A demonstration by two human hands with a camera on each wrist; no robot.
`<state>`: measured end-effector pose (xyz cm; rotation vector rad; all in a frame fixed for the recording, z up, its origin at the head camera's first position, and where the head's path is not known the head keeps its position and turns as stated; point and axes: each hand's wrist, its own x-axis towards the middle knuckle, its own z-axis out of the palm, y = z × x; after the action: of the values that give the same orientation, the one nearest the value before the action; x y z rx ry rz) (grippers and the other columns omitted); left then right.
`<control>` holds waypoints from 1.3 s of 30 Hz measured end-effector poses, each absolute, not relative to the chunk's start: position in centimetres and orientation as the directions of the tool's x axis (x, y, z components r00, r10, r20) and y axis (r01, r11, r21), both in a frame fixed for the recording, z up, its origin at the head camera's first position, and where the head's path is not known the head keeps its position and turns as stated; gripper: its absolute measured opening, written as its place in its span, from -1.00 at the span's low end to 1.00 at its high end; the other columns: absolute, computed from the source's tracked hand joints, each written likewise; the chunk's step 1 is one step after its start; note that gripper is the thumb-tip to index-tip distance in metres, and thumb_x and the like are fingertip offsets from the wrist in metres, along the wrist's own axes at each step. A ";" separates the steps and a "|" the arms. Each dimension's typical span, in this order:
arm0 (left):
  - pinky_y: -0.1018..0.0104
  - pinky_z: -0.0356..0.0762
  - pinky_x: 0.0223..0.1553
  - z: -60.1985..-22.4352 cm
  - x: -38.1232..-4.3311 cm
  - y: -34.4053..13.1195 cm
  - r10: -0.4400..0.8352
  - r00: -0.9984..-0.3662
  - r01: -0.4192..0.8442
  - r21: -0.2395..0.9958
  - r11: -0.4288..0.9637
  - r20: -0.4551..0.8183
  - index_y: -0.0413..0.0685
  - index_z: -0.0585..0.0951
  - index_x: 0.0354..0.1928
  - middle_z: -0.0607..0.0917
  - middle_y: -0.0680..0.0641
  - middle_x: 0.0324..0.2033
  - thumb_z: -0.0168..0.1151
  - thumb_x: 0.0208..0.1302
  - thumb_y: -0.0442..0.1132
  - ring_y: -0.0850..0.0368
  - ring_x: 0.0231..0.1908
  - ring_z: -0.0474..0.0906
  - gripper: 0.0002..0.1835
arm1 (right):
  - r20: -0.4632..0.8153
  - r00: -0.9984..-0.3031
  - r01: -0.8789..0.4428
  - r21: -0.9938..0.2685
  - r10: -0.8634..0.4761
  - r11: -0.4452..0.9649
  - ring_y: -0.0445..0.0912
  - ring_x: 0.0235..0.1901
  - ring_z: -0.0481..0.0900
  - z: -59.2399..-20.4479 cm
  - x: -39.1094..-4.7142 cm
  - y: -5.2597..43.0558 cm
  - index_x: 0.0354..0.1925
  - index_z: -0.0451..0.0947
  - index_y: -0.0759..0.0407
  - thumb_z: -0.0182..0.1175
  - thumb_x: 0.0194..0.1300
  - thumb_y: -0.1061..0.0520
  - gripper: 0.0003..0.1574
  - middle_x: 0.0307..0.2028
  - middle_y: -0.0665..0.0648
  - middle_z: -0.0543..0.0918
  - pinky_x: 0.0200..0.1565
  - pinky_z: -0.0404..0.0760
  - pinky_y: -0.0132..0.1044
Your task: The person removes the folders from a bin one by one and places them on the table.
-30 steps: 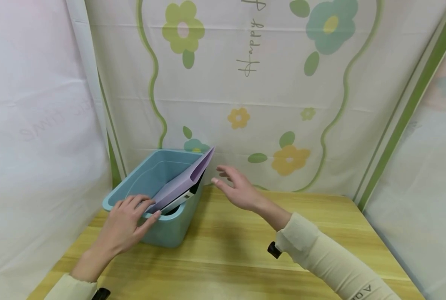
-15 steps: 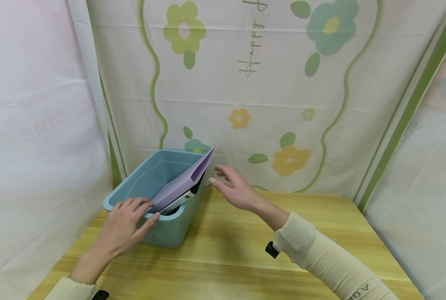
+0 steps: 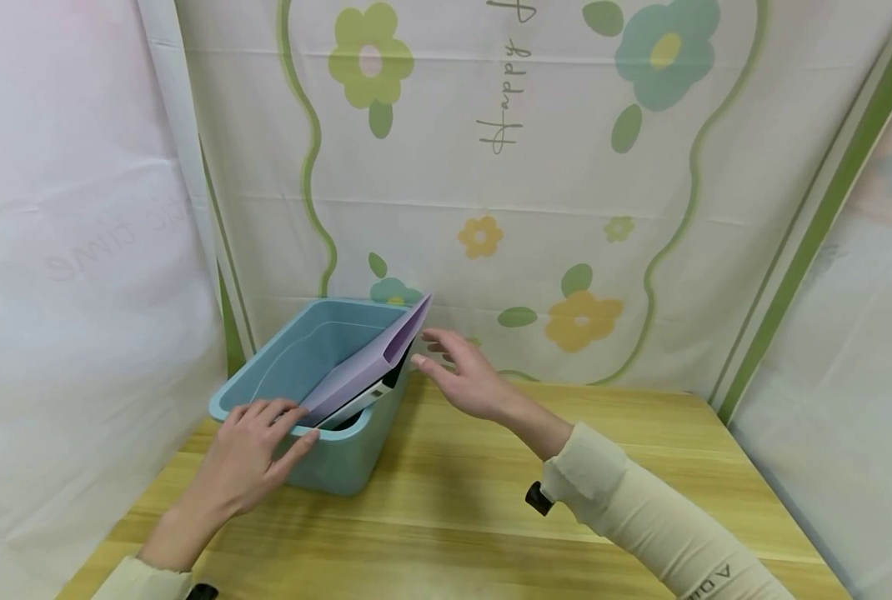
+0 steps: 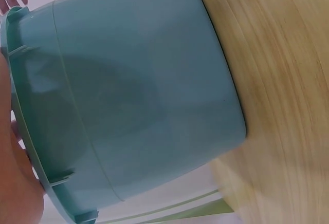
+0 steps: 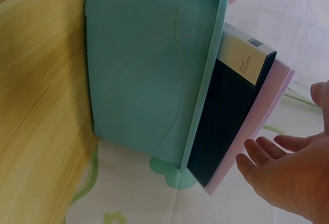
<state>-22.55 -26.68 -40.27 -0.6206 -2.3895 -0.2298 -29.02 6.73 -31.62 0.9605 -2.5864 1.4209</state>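
Observation:
A light blue plastic bin (image 3: 333,462) stands on the table at the left in the head view. Inside it a lilac file folder (image 3: 359,371) leans at a slant, its upper end jutting past the rim. Under the folder lies a black clip file (image 5: 221,118) with a pale spine label. My left hand (image 3: 243,454) rests on the bin's near rim, fingers over the edge and close to the folder's lower end. To the right of the folders' raised end, my right hand (image 3: 464,379) hovers with fingers spread and holds nothing. The bin's bottom is hidden.
A wood-grain table (image 3: 506,500) extends right of the bin. Behind it hangs a white flowered curtain (image 3: 416,167), close to the bin's far end. More white curtain (image 3: 78,292) closes off the left side, and another hangs at the right.
My right hand has drifted slightly left, closer to the folders' raised end. My left hand stays on the rim, nearly still. Bin and folders keep their places.

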 end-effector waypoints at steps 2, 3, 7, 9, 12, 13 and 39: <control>-0.19 0.42 0.07 -40.3 -22.5 -26.7 0.379 -0.671 0.491 -0.001 0.871 0.637 -0.05 0.72 0.02 0.71 -0.07 -0.06 0.23 0.41 0.07 -0.14 0.01 0.62 -0.62 | 0.317 -0.805 -0.536 -0.751 -0.501 0.385 0.07 0.40 0.36 -31.6 -29.0 6.6 0.49 0.24 0.23 0.07 0.57 -0.11 -0.27 0.43 0.19 0.36 0.42 0.28 0.01; -0.18 0.42 0.08 -40.3 -22.5 -26.7 0.382 -0.669 0.493 -0.004 0.870 0.637 -0.05 0.72 0.02 0.71 -0.07 -0.06 0.23 0.42 0.07 -0.13 0.01 0.62 -0.62 | 0.319 -0.803 -0.538 -0.751 -0.503 0.383 0.07 0.40 0.36 -31.6 -29.0 6.6 0.49 0.24 0.24 0.06 0.57 -0.11 -0.27 0.42 0.19 0.37 0.42 0.28 0.02; -0.17 0.41 0.08 -40.3 -22.5 -26.7 0.389 -0.664 0.498 -0.011 0.867 0.638 -0.05 0.72 0.01 0.71 -0.06 -0.06 0.22 0.43 0.06 -0.12 0.01 0.62 -0.63 | 0.324 -0.797 -0.544 -0.751 -0.509 0.375 0.06 0.39 0.38 -31.7 -29.1 6.4 0.49 0.24 0.22 0.07 0.57 -0.11 -0.28 0.42 0.18 0.38 0.42 0.29 0.01; -0.17 0.41 0.08 -40.3 -22.4 -26.7 0.392 -0.663 0.499 -0.013 0.866 0.638 -0.05 0.72 0.01 0.71 -0.05 -0.07 0.21 0.43 0.06 -0.11 0.00 0.62 -0.63 | 0.325 -0.792 -0.546 -0.754 -0.516 0.364 0.08 0.39 0.37 -31.7 -29.1 6.3 0.49 0.25 0.21 0.07 0.57 -0.10 -0.29 0.42 0.21 0.37 0.42 0.29 0.03; -0.17 0.41 0.08 -40.4 -22.5 -26.7 0.392 -0.662 0.499 -0.015 0.867 0.639 -0.05 0.72 0.01 0.71 -0.05 -0.07 0.21 0.43 0.07 -0.11 0.00 0.62 -0.63 | 0.327 -0.785 -0.551 -0.756 -0.526 0.353 0.12 0.39 0.37 -31.7 -29.2 6.1 0.49 0.24 0.22 0.06 0.58 -0.08 -0.29 0.42 0.26 0.36 0.42 0.28 0.07; -0.17 0.41 0.08 -40.4 -22.6 -26.7 0.391 -0.662 0.498 -0.015 0.867 0.639 -0.05 0.72 0.01 0.71 -0.05 -0.07 0.21 0.43 0.07 -0.11 0.00 0.62 -0.63 | 0.329 -0.783 -0.554 -0.754 -0.528 0.352 0.13 0.39 0.37 -31.7 -29.2 6.1 0.49 0.24 0.23 0.06 0.58 -0.08 -0.29 0.43 0.28 0.36 0.41 0.28 0.08; -0.13 0.40 0.00 -41.4 -22.9 -27.0 0.396 -0.617 0.504 -0.044 0.862 0.680 -0.05 0.68 -0.07 0.70 -0.04 -0.17 0.14 0.45 0.10 -0.10 -0.07 0.60 -0.62 | 0.341 -0.789 -0.559 -0.743 -0.511 0.368 0.08 0.41 0.36 -31.7 -29.6 4.1 0.52 0.21 0.20 0.07 0.56 -0.13 -0.24 0.44 0.21 0.32 0.41 0.32 -0.04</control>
<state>-22.88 -26.96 -41.39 -0.6479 -2.3117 -0.1950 -29.60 4.14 -31.67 0.9994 -2.5544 1.4212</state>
